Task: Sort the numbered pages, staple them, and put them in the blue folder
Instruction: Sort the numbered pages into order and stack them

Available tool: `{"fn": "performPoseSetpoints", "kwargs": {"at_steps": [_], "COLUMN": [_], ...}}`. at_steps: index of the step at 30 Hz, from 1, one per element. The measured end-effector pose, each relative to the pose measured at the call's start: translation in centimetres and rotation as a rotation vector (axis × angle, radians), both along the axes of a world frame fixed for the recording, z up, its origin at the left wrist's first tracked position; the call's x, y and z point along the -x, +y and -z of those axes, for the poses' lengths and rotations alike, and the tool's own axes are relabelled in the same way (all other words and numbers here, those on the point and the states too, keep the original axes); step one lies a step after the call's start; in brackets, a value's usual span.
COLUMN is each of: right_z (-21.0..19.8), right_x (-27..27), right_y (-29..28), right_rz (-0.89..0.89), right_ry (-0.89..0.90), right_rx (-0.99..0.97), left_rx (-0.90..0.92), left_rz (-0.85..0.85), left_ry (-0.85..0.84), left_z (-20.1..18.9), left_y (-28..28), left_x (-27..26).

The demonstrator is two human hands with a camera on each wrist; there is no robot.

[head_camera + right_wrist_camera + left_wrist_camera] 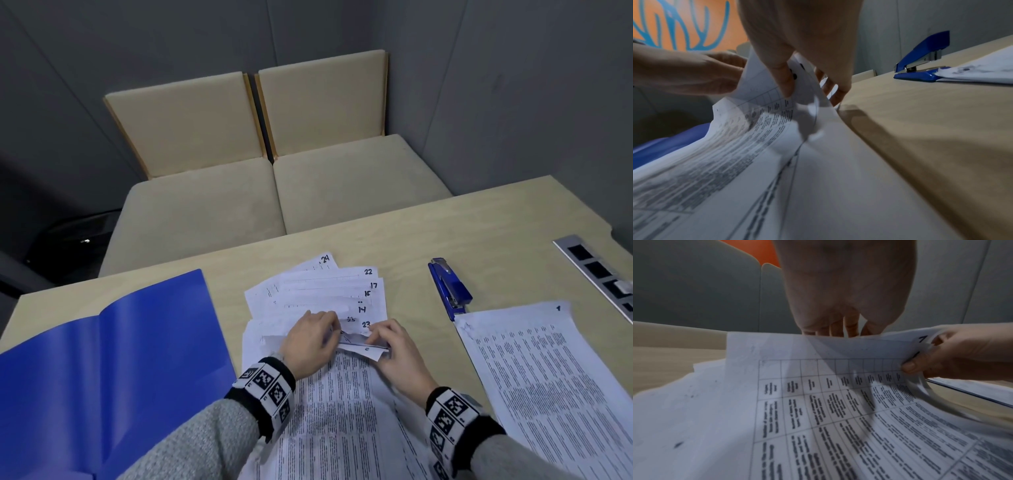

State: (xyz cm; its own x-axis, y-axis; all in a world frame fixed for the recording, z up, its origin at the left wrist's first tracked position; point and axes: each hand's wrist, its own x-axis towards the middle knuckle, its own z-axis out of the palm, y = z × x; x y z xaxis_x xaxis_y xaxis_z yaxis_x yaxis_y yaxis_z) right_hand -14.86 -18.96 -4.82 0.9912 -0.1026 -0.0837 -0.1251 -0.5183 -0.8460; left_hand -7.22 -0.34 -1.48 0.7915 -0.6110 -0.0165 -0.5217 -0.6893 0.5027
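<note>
Numbered printed pages (329, 291) lie fanned in the middle of the table, with 24, 22, 17, 15, 14 and 23 showing at their corners. My left hand (327, 330) holds the raised top edge of the nearer pages (818, 386), its fingers curled behind the paper. My right hand (376, 335) pinches the curled top-right corners of a few sheets (803, 91), thumb in front. The open blue folder (102, 359) lies flat on the left. A blue stapler (448, 291) sits to the right of the pages, untouched. A sheet marked 1 (548, 377) tops a separate pile at the right.
A metal socket strip (599, 270) is set into the table at the far right. Two beige cushioned seats (274, 192) stand beyond the far table edge. Bare tabletop (445, 233) stretches behind the pages and stapler.
</note>
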Motion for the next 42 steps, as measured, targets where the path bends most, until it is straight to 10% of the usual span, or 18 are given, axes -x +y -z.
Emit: {"fn": "performPoseSetpoints", "kwargs": {"at_steps": [24,35,42], "right_z": [-0.5,-0.4,-0.7], "right_x": [1.2,1.9,2.3], "right_y": [0.6,0.4,0.6], "right_rz": [0.027,-0.059,-0.179], "right_ry": [-0.008,-0.045,-0.113], "right_rx": [-0.089,0.03,0.223], "left_rx": [-0.012,0.29,0.002], "left_rz": [0.08,-0.225,-0.265], "left_ry": [-0.024,0.068,0.215], "left_z": [0.7,0.0,-0.3], "left_y": [0.5,-0.1,-1.2], "left_x": [1.5,0.6,-1.0]}}
